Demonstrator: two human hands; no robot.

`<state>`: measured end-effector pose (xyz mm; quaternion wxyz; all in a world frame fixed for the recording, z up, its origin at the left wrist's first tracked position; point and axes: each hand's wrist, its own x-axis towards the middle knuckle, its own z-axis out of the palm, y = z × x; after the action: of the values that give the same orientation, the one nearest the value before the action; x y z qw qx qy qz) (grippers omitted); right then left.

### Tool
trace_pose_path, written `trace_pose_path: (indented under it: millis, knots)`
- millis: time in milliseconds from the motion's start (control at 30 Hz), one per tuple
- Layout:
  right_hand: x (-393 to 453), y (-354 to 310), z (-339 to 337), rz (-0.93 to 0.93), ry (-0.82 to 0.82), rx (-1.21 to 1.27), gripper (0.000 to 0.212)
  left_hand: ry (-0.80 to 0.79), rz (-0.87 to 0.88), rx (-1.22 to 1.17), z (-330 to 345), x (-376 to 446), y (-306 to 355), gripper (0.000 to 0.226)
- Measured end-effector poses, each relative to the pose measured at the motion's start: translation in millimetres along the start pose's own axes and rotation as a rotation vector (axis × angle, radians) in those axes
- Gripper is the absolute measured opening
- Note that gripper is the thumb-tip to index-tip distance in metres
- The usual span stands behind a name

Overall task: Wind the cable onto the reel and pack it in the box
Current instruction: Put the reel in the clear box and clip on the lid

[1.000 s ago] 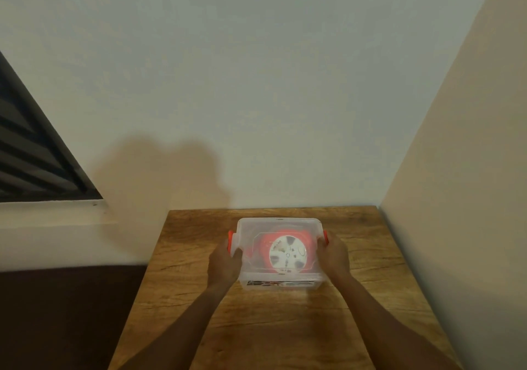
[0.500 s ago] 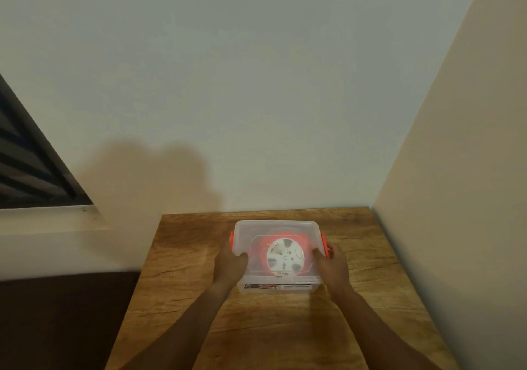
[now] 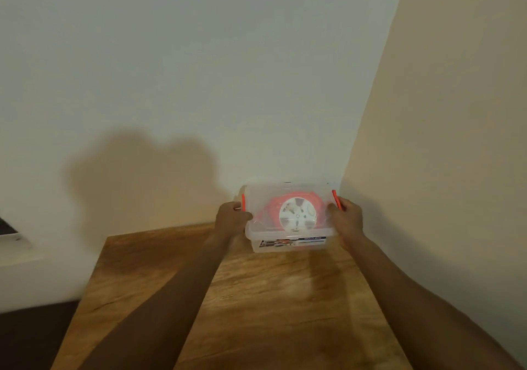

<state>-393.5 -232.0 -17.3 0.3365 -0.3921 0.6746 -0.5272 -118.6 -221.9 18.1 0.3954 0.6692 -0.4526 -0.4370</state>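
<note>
**Operator:** Logging from the head view. I see a clear plastic box, lid on, held between both hands. Its long axis runs left to right across the view. The lid tips toward me, and the printed label on the near wall faces the camera.

**Observer:** Contents?

**Operator:** One cable reel lies flat inside and shows through the lid: an orange body with a white round hub face up. I can't make out the cable windings through the plastic.

**Observer:** Latches?

**Operator:** There is an orange latch on each short end, the left latch and the right latch. Both sit upright against the box ends.

**Observer:** Hands?

**Operator:** The left hand grips the left end, fingers curled round by the latch and thumb on the lid edge. The right hand grips the right end the same way, fingers wrapped at the latch.

**Observer:** Where is the box?

**Operator:** It is at the far right part of the wooden surface, near the corner where the white wall meets the beige wall. The near bottom edge looks raised off the surface, though the frame is blurred, so I can't tell about contact at the back.
</note>
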Motion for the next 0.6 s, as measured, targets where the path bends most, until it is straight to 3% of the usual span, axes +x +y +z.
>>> trace_pose_path:
  millis: [100,200,467,600]
  knots:
    - [46.8,-0.4,-21.8,0.009,0.021,-0.026,0.017,-0.029,0.014,0.049,39.9,17.7,17.1,0.013]
    - [72.2,4.6,-31.2,-0.012,0.006,-0.047,0.018,-0.019,-0.033,0.068,70.9,28.9,20.1,0.041]
    - [85.7,31.4,-19.5,0.042,-0.080,-0.171,0.020,0.017,-0.105,0.222,88.0,41.4,1.5,0.057]
    - [84.7,43.3,-18.1,0.047,-0.097,-0.212,0.020,0.013,-0.120,0.246,95.8,41.2,-11.2,0.047]
